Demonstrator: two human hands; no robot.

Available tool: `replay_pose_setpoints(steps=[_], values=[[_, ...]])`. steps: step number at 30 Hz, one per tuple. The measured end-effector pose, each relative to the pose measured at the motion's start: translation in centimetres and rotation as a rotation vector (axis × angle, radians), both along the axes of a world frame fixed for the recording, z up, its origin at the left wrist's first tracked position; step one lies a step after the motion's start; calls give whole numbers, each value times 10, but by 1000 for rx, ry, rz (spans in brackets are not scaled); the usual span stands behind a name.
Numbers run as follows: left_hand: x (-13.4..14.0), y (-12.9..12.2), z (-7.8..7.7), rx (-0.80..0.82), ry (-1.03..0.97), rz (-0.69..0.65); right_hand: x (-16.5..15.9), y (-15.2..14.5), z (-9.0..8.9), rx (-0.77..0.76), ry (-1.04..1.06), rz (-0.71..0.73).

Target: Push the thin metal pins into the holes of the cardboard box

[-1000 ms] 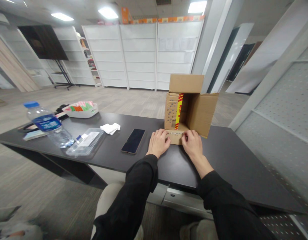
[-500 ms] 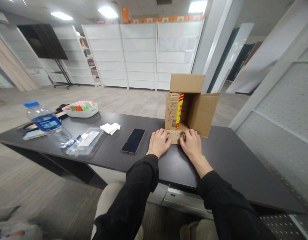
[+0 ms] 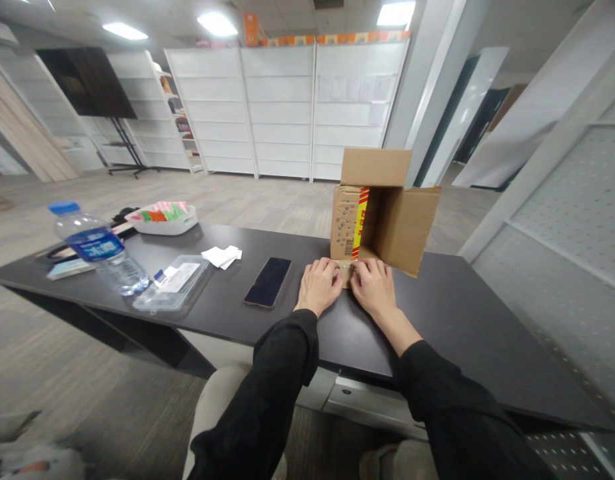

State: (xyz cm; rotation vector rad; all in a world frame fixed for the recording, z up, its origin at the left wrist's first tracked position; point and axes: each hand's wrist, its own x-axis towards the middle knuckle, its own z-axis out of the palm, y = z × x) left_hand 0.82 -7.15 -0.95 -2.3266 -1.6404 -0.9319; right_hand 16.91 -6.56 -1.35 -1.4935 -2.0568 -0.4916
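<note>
An open cardboard box (image 3: 394, 223) lies on its side on the dark desk, its opening towards me. A row of small silvery pieces (image 3: 346, 267) runs along its lower flap (image 3: 346, 283), between my hands. My left hand (image 3: 320, 283) rests at the left of this flap, fingers curled and closed. From the right, my right hand (image 3: 373, 283) reaches onto the flap with thumb and fingers drawn together. What the fingertips hold, if anything, is hidden. Small grey dots cover the box's left flap (image 3: 343, 223), beside a yellow-and-red tape strip (image 3: 360, 223).
Left of my hands lie a phone (image 3: 268, 283), folded white paper (image 3: 221, 257) and a clear plastic case (image 3: 172, 287). Farther left are a tilted water bottle (image 3: 94, 247) and a white tray (image 3: 170, 225) with colourful contents. A perforated panel (image 3: 572, 233) stands at the right.
My right hand has moved left along the lower flap, closer to my left hand, covering more of the silvery row. My left hand stays in about the same place.
</note>
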Motion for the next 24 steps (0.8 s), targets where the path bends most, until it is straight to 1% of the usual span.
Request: replay_pose_setpoints(steps=[9, 16, 24], values=[[0, -1, 2, -24, -5, 5, -6, 2, 0, -4, -27, 51], [0, -3, 5, -50, 2, 36, -15, 1, 1, -13, -43, 73], [0, -3, 5, -48, 18, 54, -24, -1, 5, -33, -63, 77]])
